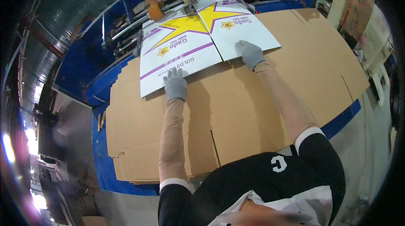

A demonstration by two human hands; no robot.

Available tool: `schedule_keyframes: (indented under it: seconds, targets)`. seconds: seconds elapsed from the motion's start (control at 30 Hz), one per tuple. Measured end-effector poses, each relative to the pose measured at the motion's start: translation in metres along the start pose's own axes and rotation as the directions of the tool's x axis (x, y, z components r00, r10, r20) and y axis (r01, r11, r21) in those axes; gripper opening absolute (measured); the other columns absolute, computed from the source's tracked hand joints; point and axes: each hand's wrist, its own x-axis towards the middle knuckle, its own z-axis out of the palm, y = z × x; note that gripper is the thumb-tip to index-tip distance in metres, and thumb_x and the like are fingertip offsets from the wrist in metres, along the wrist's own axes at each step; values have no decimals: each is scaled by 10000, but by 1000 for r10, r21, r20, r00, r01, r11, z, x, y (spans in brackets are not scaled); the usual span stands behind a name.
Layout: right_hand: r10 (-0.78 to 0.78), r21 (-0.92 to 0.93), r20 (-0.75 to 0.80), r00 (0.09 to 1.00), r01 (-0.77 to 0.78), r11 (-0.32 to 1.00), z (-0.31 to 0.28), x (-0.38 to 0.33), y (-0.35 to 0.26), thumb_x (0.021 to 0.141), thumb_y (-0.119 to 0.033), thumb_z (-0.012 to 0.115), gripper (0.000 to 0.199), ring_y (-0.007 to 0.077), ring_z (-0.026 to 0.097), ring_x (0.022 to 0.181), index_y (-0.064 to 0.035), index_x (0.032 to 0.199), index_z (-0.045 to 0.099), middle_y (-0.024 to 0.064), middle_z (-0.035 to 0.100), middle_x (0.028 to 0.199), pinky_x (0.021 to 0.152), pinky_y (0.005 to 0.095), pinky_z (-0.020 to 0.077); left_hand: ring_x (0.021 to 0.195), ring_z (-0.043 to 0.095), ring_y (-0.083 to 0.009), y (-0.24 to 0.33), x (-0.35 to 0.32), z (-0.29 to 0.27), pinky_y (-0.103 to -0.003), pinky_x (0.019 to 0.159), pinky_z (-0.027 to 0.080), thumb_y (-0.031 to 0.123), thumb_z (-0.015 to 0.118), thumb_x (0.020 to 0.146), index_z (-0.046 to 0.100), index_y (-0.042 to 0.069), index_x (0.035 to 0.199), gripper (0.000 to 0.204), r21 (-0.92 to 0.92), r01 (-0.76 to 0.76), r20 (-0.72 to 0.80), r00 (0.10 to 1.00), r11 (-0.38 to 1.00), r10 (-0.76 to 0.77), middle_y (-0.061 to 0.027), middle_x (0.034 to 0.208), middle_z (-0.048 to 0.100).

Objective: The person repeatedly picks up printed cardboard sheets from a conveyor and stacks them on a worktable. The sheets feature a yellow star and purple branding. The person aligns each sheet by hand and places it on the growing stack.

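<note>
A flat white carton blank (177,42), printed with a yellow star and purple bands, lies over a stack of brown cardboard sheets (236,108). A dark slot divides its near part into two panels. My gloved left hand (175,85) rests on the near edge of the left panel, fingers spread on the board. Farther right, my gloved right hand (252,54) lies on the near edge of the right panel, its fingers stretched over the print. Whether either thumb is under the board is hidden.
Beyond the blank stands a blue machine (95,63) with metal bars and orange rollers (155,11); the blank's far end reaches under it. The stack rests on a blue platform (103,162). Papers and boards (358,15) stand at the right. Grey floor (126,209) shows in front.
</note>
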Motion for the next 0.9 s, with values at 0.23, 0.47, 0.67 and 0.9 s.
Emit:
schedule_keyframes:
  seconds: [0.23, 0.47, 0.67, 0.9]
  targets:
    - [271, -215, -160, 949, -302, 929, -3, -100, 61, 907, -177, 419, 333, 305, 572, 1107, -62, 1161, 600, 120, 594, 1230, 950, 411, 456, 1280, 419, -365, 14, -216, -15, -447, 1077, 321, 229, 614, 846, 478, -9, 1310, 539, -311, 171, -173, 957, 935, -233, -217, 1359, 470]
    - [205, 79, -139, 969, -196, 977, -50, -234, 43, 860, -160, 531, 280, 324, 568, 1107, -47, 1103, 613, 177, 619, 1152, 956, 419, 450, 1287, 397, -399, -21, -415, -28, -442, 1086, 308, 317, 640, 857, 372, -95, 1357, 702, -278, 923, -224, 207, 266, -952, -285, 1396, 394]
    - [220, 209, -40, 975, -207, 956, -103, -294, 6, 844, -162, 573, 245, 344, 544, 1134, -39, 1050, 622, 196, 564, 1235, 963, 411, 450, 1253, 423, -324, -10, -450, -41, -399, 1072, 322, 232, 608, 862, 356, -123, 1350, 653, -921, 378, -66, 84, 93, -994, -253, 1352, 444]
    - [627, 321, -6, 779, -592, 739, -157, -383, 52, 890, -227, 569, 348, 304, 560, 1146, -43, 1183, 602, 193, 533, 1302, 955, 356, 453, 1143, 495, -246, -36, -492, -65, -381, 1006, 403, 140, 591, 850, 434, -80, 1243, 477, -943, -276, 234, -155, -185, -960, -174, 1223, 517]
